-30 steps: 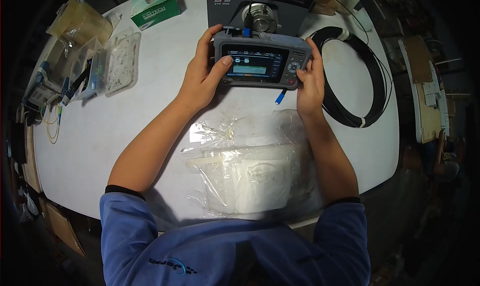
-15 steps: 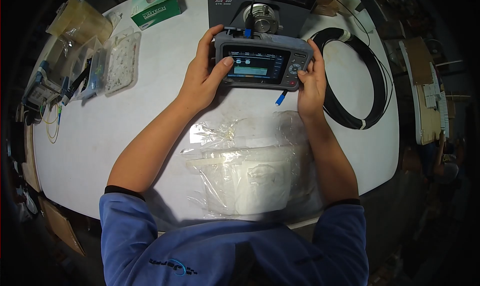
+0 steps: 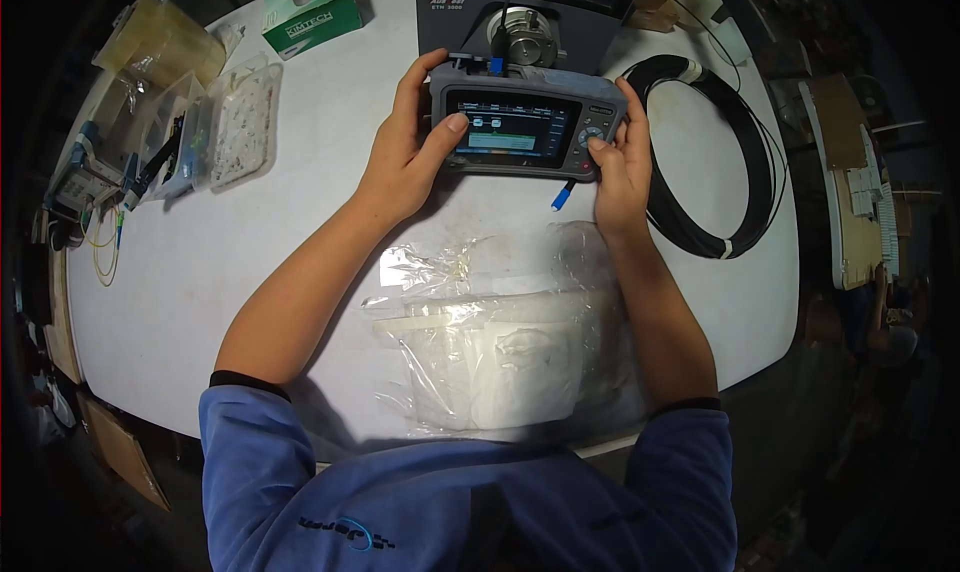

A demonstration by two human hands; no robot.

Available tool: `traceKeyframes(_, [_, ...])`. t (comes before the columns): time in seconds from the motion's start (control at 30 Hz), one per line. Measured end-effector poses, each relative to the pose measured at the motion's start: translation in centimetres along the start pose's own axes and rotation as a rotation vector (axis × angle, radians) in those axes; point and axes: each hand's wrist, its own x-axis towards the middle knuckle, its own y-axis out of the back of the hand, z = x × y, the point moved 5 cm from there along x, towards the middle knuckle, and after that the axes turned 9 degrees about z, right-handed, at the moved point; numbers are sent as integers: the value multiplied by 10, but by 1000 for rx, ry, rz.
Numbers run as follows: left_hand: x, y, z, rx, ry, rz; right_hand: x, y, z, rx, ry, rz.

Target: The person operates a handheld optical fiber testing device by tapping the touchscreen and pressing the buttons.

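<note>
A grey handheld tester [image 3: 590,102] with a lit screen [image 3: 515,127] is held up by both hands in front of a dark machine. My left hand [image 3: 400,162] grips its left side, thumb at the screen's left edge. My right hand [image 3: 624,182] wraps the right side, and its thumb lies on the round keypad [image 3: 590,135]. A black cable with a blue plug [image 3: 496,65] meets the tester's top edge. Below the tester, a blue-tipped piece [image 3: 562,198] hangs or lies; its upper end is hidden.
Clear plastic bags with white wipes [image 3: 525,372] lie between my forearms. A black cable coil [image 3: 735,162] sits at the right. The dark machine [image 3: 460,37] stands behind, with a Kimtech box [image 3: 318,27] to its left. Plastic trays [image 3: 245,122] line the table's left side.
My right thumb has shifted slightly up and left, onto the round keypad. The tester and my left hand have stayed in place.
</note>
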Motion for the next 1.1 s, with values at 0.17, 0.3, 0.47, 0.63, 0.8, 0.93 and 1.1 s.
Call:
traceKeyframes(0.17, [0, 0, 2, -7, 12, -1, 1, 0, 0, 4, 9, 3])
traceKeyframes(0.3, [0, -2, 2, -13, 12, -13, 0, 1, -1, -4, -3, 6])
traceKeyframes(0.47, [0, -1, 0, 12, 7, -17, 0, 0, 0, -6, 19, 4])
traceKeyframes(0.63, [0, -1, 0, -11, 10, -3, 0, 0, -2, -4, 1, -5])
traceKeyframes(0.8, [0, -2, 3, 1, 3, -7, 0, 1, -2, -16, -3, 7])
traceKeyframes(0.93, [0, -1, 2, -1, 3, -2, 0, -2, -1, -7, 14, -2])
traceKeyframes(1.1, [-1, -1, 2, 1, 13, -10, 1, -1, 0, -34, 2, -2])
